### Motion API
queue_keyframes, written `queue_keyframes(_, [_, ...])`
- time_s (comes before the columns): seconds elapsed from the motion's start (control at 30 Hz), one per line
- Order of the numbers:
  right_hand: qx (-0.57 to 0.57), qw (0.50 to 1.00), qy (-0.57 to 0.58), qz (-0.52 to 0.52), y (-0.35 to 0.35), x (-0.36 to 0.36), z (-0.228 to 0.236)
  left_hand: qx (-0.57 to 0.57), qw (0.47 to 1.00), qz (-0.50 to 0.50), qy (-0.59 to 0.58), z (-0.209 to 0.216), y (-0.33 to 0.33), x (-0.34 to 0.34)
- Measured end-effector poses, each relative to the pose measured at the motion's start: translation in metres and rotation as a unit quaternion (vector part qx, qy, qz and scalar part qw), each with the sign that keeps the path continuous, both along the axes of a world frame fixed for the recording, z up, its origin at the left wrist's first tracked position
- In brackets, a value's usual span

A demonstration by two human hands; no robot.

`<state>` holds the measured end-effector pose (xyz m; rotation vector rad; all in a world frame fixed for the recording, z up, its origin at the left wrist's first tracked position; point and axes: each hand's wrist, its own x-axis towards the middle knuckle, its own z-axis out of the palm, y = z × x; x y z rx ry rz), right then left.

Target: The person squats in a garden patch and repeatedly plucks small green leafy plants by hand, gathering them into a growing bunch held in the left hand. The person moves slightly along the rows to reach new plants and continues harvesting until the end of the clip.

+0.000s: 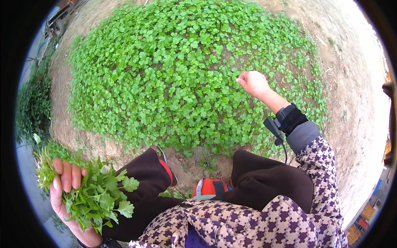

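My left hand (66,182) is wrapped round a thick bunch of cilantro (99,194) at the lower left. Its leaves spread over my left thigh, and the stem ends stick out past my fingers on the far side. Out over the right half of a dense cilantro bed (165,78) is my right hand (253,84), arm stretched forward. Its fingers are curled closed above the low leaves. Whatever they may pinch is hidden or too small to make out.
A red bag-like thing (209,188) lies on the ground between my legs. Bare soil (101,140) borders the bed. Darker bushy plants (35,95) grow at the left. A small black device with a cable (273,127) is strapped at my right wrist.
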<state>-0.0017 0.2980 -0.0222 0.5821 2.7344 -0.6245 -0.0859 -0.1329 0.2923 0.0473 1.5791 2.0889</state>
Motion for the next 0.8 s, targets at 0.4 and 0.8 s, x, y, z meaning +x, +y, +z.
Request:
queue_keyframes(0.4, [0.012,0.984,-0.004,0.175,-0.032,-0.038,-0.062,-0.038,0.998,0.028,-0.032,-0.010,0.024,-0.021])
queue_keyframes(0.8, [-0.056,0.976,-0.063,0.203,-0.091,0.001,-0.067,-0.068,0.997,0.027,-0.021,-0.014,0.035,-0.024])
